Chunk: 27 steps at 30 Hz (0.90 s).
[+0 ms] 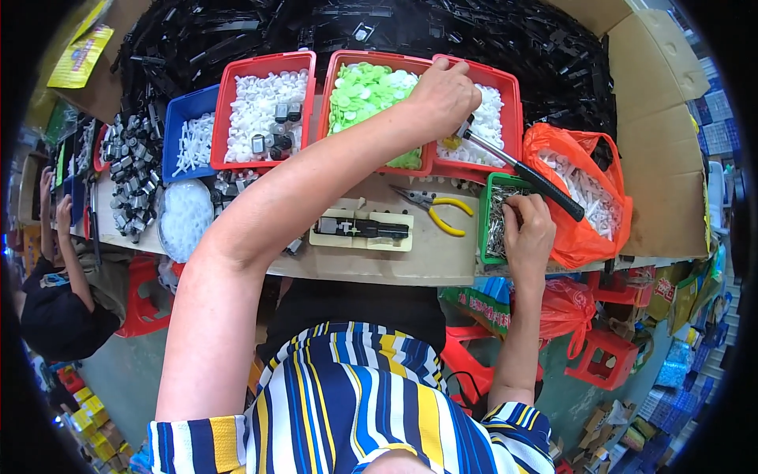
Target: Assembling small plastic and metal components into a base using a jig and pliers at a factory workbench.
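Observation:
My left hand [447, 96] reaches across the table to the red bin of white plastic pieces [487, 103], beside the red bin of green round pieces [363, 91]. Its fingers are curled; the tips are hidden, so what they hold cannot be made out. At the green bin [484, 241] of thin metal pins, my right hand [530, 229] has its fingertips bent together among the pins. Between my arms, a cream fixture [332, 243] cradles a long black plastic assembly [363, 227]. Yellow-handled pliers [437, 209] lie beside it. A black-handled hammer [545, 189] slants over the bins.
Black plastic parts [237, 31] are heaped along the back. An orange bag [537, 142] of white pieces sits at right, against a cardboard box [659, 134]. Left are a blue bin [178, 118], another red bin [229, 103] and a clear bag [185, 217]. Another person [63, 308] works far left.

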Each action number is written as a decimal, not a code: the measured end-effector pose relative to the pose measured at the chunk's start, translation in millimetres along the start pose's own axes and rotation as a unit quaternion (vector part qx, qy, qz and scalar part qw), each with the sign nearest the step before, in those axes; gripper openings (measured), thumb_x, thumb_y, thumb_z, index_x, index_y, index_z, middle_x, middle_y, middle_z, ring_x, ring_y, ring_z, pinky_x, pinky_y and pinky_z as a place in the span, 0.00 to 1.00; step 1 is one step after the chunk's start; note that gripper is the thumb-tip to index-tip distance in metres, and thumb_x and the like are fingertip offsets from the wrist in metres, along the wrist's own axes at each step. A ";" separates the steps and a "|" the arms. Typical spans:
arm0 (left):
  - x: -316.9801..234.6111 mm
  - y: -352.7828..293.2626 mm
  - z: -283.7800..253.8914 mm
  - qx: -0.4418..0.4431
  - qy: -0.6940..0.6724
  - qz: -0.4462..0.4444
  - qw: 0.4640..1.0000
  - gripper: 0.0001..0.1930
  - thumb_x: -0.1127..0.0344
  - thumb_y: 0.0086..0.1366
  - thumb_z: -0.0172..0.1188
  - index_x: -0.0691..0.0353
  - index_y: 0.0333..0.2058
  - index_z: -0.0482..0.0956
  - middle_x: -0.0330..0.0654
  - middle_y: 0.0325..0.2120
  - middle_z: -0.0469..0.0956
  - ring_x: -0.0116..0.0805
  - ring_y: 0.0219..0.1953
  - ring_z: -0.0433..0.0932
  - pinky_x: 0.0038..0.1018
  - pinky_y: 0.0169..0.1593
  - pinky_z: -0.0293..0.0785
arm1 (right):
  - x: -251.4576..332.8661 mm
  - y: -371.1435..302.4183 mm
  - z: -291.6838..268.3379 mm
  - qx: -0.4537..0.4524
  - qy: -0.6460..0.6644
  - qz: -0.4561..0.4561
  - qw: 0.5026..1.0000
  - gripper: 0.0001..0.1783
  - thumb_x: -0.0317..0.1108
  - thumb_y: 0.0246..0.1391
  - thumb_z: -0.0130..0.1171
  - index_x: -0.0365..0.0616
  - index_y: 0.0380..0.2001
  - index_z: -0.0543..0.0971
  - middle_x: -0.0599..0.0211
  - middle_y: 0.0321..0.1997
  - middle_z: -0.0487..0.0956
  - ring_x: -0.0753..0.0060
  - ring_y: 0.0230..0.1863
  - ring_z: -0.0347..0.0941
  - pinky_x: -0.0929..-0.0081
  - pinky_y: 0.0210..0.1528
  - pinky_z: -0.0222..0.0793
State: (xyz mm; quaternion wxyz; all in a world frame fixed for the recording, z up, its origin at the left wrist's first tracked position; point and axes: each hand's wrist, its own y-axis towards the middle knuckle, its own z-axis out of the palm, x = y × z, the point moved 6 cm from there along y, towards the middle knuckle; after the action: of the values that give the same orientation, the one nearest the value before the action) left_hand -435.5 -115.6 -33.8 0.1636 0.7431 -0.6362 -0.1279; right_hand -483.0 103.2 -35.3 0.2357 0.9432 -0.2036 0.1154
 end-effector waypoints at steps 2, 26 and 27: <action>1.9 2.9 1.1 -0.004 -0.005 -0.005 1.000 0.03 0.71 0.46 0.63 0.60 0.23 0.83 0.41 0.28 0.82 0.41 0.44 0.76 0.38 0.47 0.67 | 1.2 2.3 -0.6 0.005 -0.017 -0.027 0.999 0.04 0.22 0.53 0.64 0.35 0.33 0.80 0.55 0.30 0.77 0.54 0.30 0.77 0.61 0.33 0.71; 11.8 -8.4 -11.9 -0.092 -0.150 -0.018 0.984 0.03 0.76 0.48 0.62 0.63 0.24 0.81 0.48 0.27 0.81 0.48 0.41 0.77 0.40 0.46 0.74 | -0.6 3.5 -16.6 -0.043 0.086 0.010 0.995 0.04 0.20 0.50 0.63 0.35 0.32 0.81 0.56 0.32 0.79 0.56 0.34 0.78 0.62 0.37 0.72; 9.9 -8.3 -12.8 -0.092 -0.150 -0.017 0.984 0.03 0.76 0.48 0.62 0.63 0.24 0.81 0.48 0.27 0.81 0.48 0.41 0.77 0.40 0.46 0.74 | 0.5 2.6 -17.2 -0.045 0.085 0.011 0.995 0.04 0.20 0.50 0.63 0.35 0.32 0.81 0.56 0.32 0.79 0.56 0.34 0.78 0.62 0.37 0.72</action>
State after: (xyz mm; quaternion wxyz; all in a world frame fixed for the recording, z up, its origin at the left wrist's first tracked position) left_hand -421.4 -123.1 -25.4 0.1323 0.7076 -0.6266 -0.2986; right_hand -485.8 109.4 -19.3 0.2928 0.9162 -0.1981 0.1886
